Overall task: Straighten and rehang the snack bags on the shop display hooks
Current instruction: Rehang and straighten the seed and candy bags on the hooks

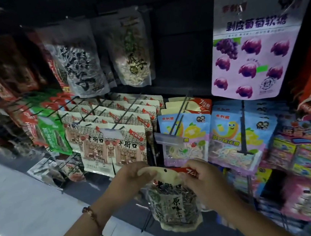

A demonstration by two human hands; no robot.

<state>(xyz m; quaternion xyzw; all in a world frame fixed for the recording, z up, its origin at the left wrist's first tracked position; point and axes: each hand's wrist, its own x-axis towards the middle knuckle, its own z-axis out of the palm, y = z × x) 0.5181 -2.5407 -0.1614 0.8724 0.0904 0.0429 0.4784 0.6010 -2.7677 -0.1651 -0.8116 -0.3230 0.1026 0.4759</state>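
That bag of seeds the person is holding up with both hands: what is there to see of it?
The seed bag is a clear plastic pouch with a cream header and bottom edge, packed with dark striped seeds and printed with black Chinese characters. A small round hang hole sits in the header, with a red corner tab to its right. It hangs roughly upright, off any hook, in front of the lower display rows. The left hand pinches the header's left end and the right hand grips its right side; nothing else visibly touches it.

Both forearms extended forward, left hand and right hand side by side, fingers pinched closed.
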